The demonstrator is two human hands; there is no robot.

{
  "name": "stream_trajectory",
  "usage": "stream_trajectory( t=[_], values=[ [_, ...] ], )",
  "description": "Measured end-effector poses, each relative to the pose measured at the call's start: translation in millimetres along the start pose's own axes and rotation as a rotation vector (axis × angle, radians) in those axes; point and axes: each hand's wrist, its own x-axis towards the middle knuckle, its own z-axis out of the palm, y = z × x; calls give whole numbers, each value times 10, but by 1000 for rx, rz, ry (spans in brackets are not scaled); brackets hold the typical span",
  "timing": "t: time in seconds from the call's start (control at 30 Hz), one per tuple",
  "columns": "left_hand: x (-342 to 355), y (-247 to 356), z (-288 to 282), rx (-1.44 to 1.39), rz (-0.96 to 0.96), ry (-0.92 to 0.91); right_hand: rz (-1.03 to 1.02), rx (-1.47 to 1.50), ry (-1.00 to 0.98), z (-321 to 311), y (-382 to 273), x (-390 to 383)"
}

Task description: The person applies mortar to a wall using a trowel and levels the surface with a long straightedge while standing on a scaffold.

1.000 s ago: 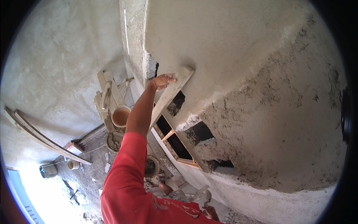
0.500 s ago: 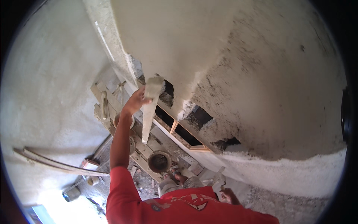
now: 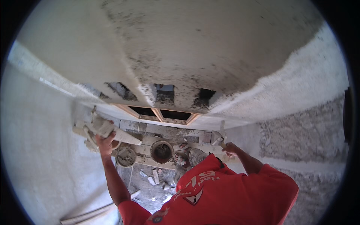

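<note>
My left hand (image 3: 107,138) grips a pale, mortar-smeared board (image 3: 125,135) at the left, above stacked planks and tools (image 3: 85,133) that it partly hides. My right hand (image 3: 229,149) holds a trowel (image 3: 218,138) by its handle, out to the right at waist level. Below me a large bucket (image 3: 162,152) with dark contents stands on a plank platform (image 3: 143,150), and a smaller bucket of mortar (image 3: 126,157) is beside it, just below the board. The plastered wall surface (image 3: 195,45) fills the upper view, with dark, rough-edged holes (image 3: 204,96) along its lower part.
A wooden frame (image 3: 162,115) with dark openings sits beneath the holes. My feet (image 3: 182,157) are on the planks beside the large bucket. Rubble (image 3: 155,176) lies on the ground below, long curved boards (image 3: 86,213) at lower left. Walls close in on left and right.
My left hand has brought the board down off the wall toward the stacked planks at left. The view has swung round, bringing my right arm and trowel further into sight.
</note>
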Motion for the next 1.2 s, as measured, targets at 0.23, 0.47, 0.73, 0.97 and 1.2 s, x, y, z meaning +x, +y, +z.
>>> stream_trajectory(
  t=[0.23, 0.47, 0.73, 0.97, 1.2],
  values=[
    [-128, 1073, 776, -75, 189, -106, 116, 164, 132, -150, 1022, 17],
    [-422, 1896, 2037, -85, 255, -212, 236, 532, 186, -245, 1918, -202],
    [-711, 2279, 3619, -226, 232, -483, 269, 744, 359, 165, 2734, -633],
    [-1257, 1775, 5553, -436, 88, -885, 420, 1050, 420, 961, 3399, -1167],
    [-2418, 1041, 7350, -702, -173, -1123, 477, 1080, 450, 1431, 3660, -1522]
  ],
)
